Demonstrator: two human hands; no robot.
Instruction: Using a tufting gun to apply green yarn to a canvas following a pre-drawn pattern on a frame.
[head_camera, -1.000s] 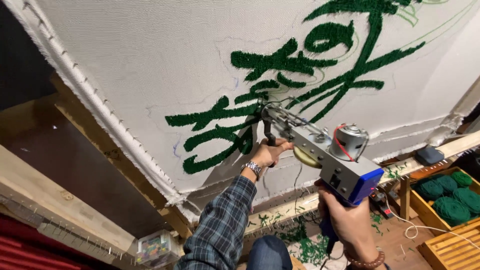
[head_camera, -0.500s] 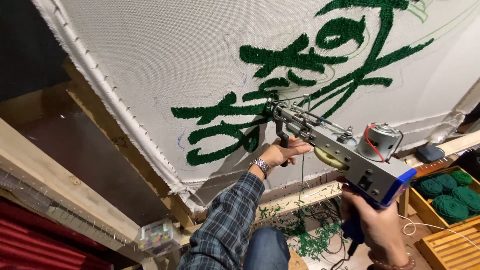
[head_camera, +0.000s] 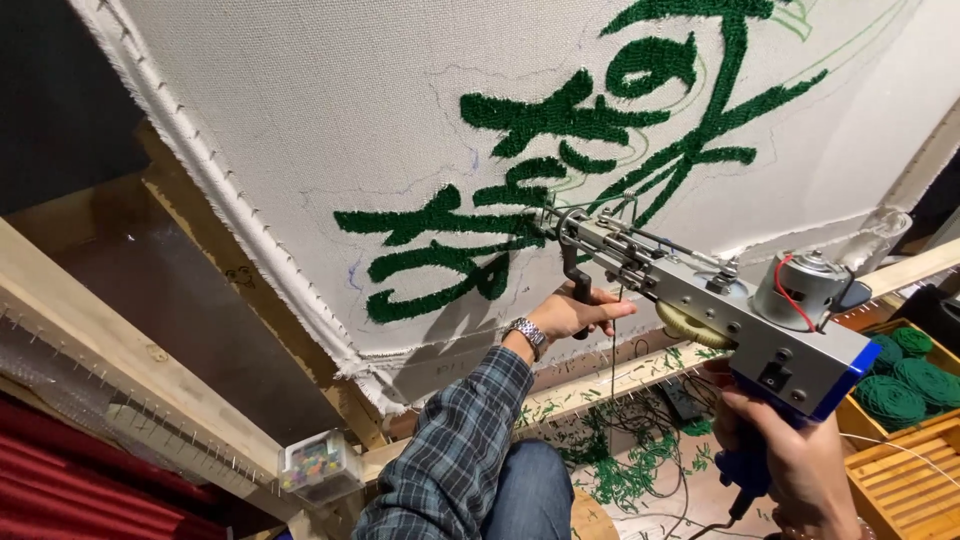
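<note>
Head view: both hands (head_camera: 578, 312) grip tufting gun (head_camera: 720, 305).

Clear plastic box (head_camera: 319, 465), lower left.

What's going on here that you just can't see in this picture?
- Head view: the needle tip of the tufting gun is too small to tell whether it touches the white cloth.
- The right hand is cut off by the bottom edge.
- The left hand hides most of the front handle.
</note>
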